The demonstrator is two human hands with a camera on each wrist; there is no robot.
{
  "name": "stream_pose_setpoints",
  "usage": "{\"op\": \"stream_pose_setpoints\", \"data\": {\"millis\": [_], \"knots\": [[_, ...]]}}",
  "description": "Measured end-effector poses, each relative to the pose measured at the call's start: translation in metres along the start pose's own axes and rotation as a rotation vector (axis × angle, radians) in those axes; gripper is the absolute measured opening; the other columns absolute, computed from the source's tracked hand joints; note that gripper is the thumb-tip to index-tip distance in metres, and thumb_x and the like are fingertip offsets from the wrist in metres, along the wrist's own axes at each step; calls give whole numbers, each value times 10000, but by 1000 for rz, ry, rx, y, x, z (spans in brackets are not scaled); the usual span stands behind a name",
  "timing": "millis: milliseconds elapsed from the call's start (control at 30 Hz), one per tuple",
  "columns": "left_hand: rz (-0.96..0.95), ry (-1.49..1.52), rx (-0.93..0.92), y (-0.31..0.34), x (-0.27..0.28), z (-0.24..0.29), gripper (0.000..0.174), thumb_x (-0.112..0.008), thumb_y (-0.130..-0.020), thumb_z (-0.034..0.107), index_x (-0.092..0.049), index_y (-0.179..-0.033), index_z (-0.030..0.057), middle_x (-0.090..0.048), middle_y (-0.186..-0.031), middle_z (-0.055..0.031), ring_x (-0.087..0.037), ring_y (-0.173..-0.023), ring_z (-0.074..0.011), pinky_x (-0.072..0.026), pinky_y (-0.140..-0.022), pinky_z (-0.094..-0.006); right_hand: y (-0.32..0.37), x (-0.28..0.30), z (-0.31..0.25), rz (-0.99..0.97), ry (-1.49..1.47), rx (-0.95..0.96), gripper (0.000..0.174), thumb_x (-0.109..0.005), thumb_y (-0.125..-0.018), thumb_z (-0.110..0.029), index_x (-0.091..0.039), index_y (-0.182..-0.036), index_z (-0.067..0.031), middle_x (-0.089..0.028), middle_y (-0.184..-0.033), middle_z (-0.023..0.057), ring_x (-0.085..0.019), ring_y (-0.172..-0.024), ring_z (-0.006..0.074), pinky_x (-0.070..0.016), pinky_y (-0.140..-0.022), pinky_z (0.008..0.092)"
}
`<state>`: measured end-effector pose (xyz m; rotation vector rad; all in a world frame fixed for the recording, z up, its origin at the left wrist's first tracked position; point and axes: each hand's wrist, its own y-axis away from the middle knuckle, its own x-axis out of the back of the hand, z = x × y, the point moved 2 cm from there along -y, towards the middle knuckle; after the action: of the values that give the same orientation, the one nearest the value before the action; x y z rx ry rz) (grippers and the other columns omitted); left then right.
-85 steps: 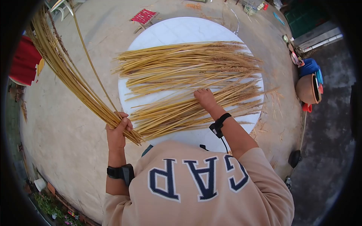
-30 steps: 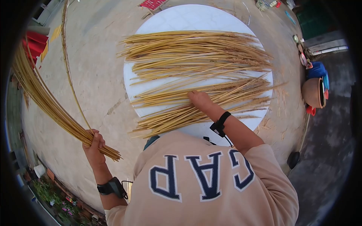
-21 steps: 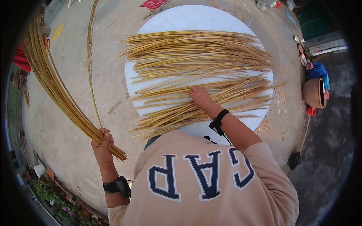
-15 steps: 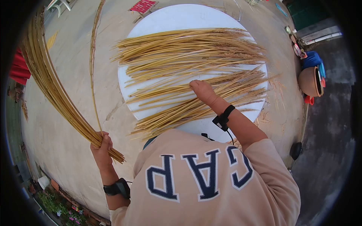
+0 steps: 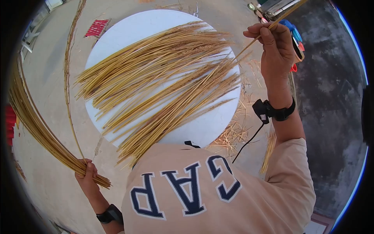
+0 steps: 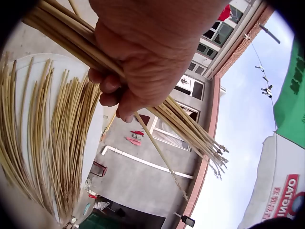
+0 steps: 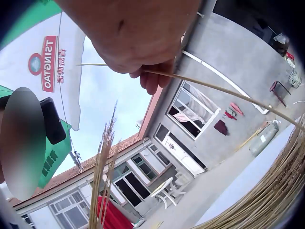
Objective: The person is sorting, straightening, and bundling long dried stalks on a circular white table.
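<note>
At the left of the head view my left hand point(image 5: 87, 177) grips a thick bundle of dry straw stalks point(image 5: 46, 136) close to their cut ends. One stalk point(image 5: 67, 78) stands apart from that bundle, its lower end in the same hand. High at the right, my right hand point(image 5: 276, 50) pinches a single straw stalk point(image 5: 288, 13) between thumb and fingers, off the table's right side. That stalk point(image 7: 214, 87) runs slantwise through the fingers in the right wrist view. More straw stalks point(image 5: 152, 66) lie in loose rows across the round white table point(image 5: 136, 27), feathery heads to the right.
A red woven stool point(image 5: 97, 28) stands beyond the table. Broken straw bits point(image 5: 233, 136) litter the ground at the right, near a blue container point(image 5: 287, 25). A black cable point(image 5: 249, 142) hangs from the right wrist camera. A white chair point(image 7: 167, 191) shows farther off.
My right hand has lifted from the stalks on the table and swung up to the right with one stalk. My left hand has shifted down and left with its bundle. The head view has turned.
</note>
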<state>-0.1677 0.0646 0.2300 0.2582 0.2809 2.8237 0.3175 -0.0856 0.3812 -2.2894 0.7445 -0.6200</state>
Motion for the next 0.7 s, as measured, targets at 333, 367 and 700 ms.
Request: {"op": "stream_pose_setpoints", "data": {"millis": [333, 367, 700], "knots": [[-13, 21, -13, -6, 19, 71, 141, -595, -822, 152, -497, -831, 51, -417, -559, 6, -365, -435, -66, -300, -420, -190, -114, 62, -60, 74, 381, -340, 150, -543, -846, -140, -549, -922, -11, -585, -770, 68, -570, -666, 117, -455, -589, 216], [-59, 57, -53, -9, 15, 84, 158, -589, -837, 181, -495, -843, 53, -418, -558, 7, -360, -432, -60, -302, -419, -191, -118, 55, -60, 72, 342, -333, 150, -543, -846, -140, -549, -922, -11, -585, -770, 68, -570, -666, 117, -455, -589, 216], [-410, 82, -371, -54, -56, 203, 197, -453, -929, 232, -488, -897, 41, -575, -696, -86, -462, -531, -32, -387, -503, -140, -86, -140, -57, -961, 737, 2, 127, -492, -873, -103, -527, -810, 1, -578, -679, 62, -578, -630, 164, -471, -602, 261]]}}
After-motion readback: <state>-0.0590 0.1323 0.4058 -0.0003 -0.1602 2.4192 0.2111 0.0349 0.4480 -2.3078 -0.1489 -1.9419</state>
